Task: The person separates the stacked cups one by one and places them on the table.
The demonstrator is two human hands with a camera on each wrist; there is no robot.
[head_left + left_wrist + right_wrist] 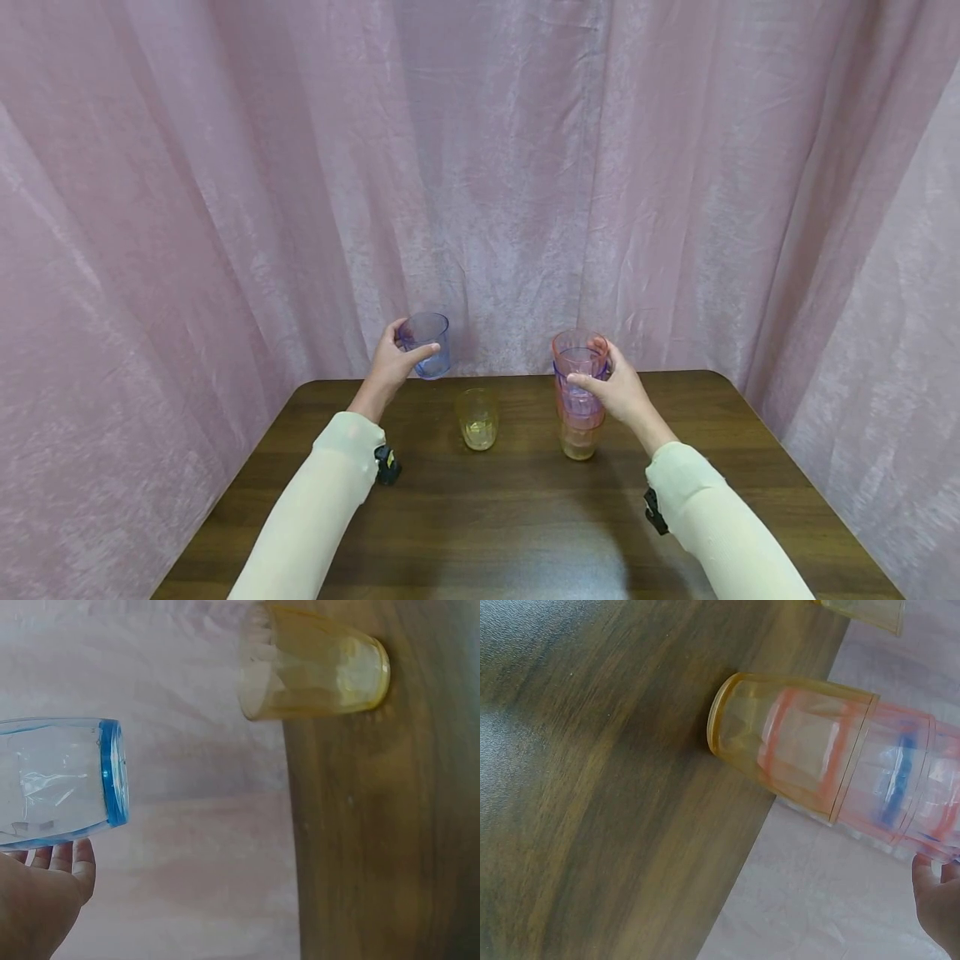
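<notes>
My left hand (388, 365) holds a clear blue plastic cup (437, 360) upright by its side, raised above the table's back edge. In the left wrist view the thick blue base (114, 772) shows beyond the fingers. My right hand (621, 390) grips the upper part of a stack of nested cups (579, 412): pink on top, a blue one below its rim, another pink one, and a yellow cup (802, 746) at the bottom. Whether the stack's base touches the table I cannot tell. Between the hands a single yellow cup (477, 419) stands upright on the table.
The dark wooden table (495, 517) has rounded back corners. A pink velvety curtain (510, 183) hangs close behind its back edge and along both sides. Small black devices sit at both wrists, next to the pale sleeves (315, 500).
</notes>
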